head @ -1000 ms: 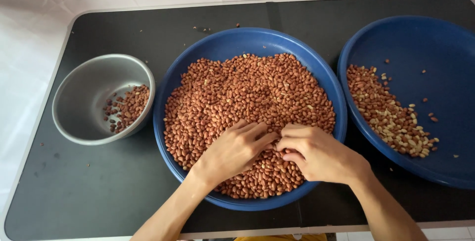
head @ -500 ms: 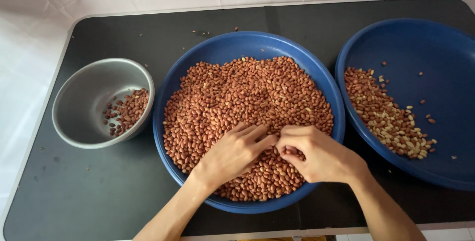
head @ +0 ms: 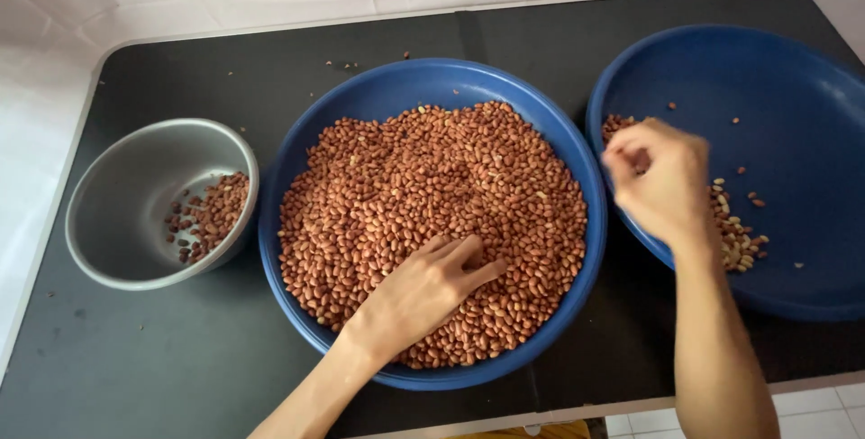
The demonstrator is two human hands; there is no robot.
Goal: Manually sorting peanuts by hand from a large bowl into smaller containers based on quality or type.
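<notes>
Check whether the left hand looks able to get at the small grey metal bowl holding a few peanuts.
Probably yes. The left hand rests on peanuts in the middle blue basin; the small grey metal bowl sits just beyond that basin's rim, nothing between them.

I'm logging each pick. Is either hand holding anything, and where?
Left hand rests flat on the peanuts, gripping nothing. Right hand is blurred, fingers curled; cannot tell.

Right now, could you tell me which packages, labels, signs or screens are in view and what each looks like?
None in view: only two blue basins and a grey bowl of peanuts on a black table.
</notes>
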